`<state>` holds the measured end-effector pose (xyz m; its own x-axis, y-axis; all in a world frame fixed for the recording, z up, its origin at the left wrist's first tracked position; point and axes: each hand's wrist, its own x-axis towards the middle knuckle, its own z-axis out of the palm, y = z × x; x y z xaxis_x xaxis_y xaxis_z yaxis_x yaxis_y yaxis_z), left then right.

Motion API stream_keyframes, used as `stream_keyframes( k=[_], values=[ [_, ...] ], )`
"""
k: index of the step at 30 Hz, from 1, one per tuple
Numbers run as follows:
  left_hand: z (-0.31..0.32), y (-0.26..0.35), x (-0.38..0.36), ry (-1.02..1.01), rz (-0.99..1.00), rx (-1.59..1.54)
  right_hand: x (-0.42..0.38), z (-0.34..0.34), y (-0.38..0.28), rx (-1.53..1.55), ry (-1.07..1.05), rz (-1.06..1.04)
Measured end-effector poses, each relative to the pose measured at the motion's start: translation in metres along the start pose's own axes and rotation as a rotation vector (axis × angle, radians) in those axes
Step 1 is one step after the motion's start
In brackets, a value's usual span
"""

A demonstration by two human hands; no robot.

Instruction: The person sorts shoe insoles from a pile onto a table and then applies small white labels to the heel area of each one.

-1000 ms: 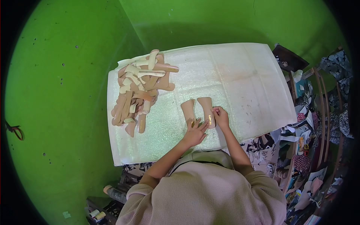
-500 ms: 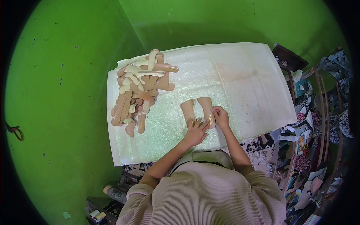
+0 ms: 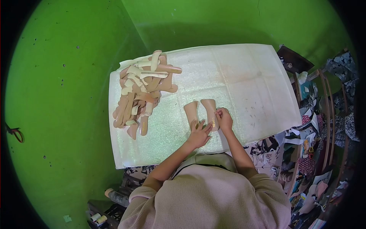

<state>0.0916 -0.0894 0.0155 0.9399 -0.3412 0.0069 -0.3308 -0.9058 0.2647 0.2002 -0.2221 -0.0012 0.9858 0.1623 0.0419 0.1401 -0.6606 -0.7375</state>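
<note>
Two tan shoe insoles lie side by side on the white-covered table, the left insole and the right insole. Gold lettering marks the near end of the right one. Across their near ends rests my left hand, fingers spread, covering the left insole's near end and touching the right insole's inner edge. My right hand is closed in a pinch at the outer edge of the right insole. Up and to the left, a loose pile of insoles shows tan faces and pale undersides.
The table has a creased white sheet over it, with a green wall behind and to the left. Racks with fabric pieces stand at the right. A bottle and thread spools sit at lower left.
Very little differs. My right hand's fingers have shifted slightly along the right insole's edge, while my left hand and the pile stay where they were.
</note>
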Motion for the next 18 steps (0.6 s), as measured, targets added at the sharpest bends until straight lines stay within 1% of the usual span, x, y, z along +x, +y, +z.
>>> stream_keyframes(
  k=[6, 9, 12, 15, 18],
  values=[
    [0.003, 0.0, 0.0, 0.0, -0.005, -0.004, -0.002, -0.001, -0.003, 0.017, 0.018, 0.024],
    [0.002, 0.001, -0.001, 0.012, -0.001, -0.009, -0.003, 0.001, 0.001, 0.015, 0.023, -0.007],
    [-0.003, 0.003, -0.003, 0.027, -0.009, -0.016, -0.005, 0.001, -0.002, 0.024, 0.083, -0.033],
    [-0.011, 0.003, -0.007, 0.099, -0.05, -0.042, -0.005, 0.0, -0.012, 0.084, 0.141, -0.082],
    [-0.02, -0.003, -0.014, 0.246, -0.103, -0.101, -0.004, 0.0, -0.028, 0.153, 0.136, -0.186]
  ],
)
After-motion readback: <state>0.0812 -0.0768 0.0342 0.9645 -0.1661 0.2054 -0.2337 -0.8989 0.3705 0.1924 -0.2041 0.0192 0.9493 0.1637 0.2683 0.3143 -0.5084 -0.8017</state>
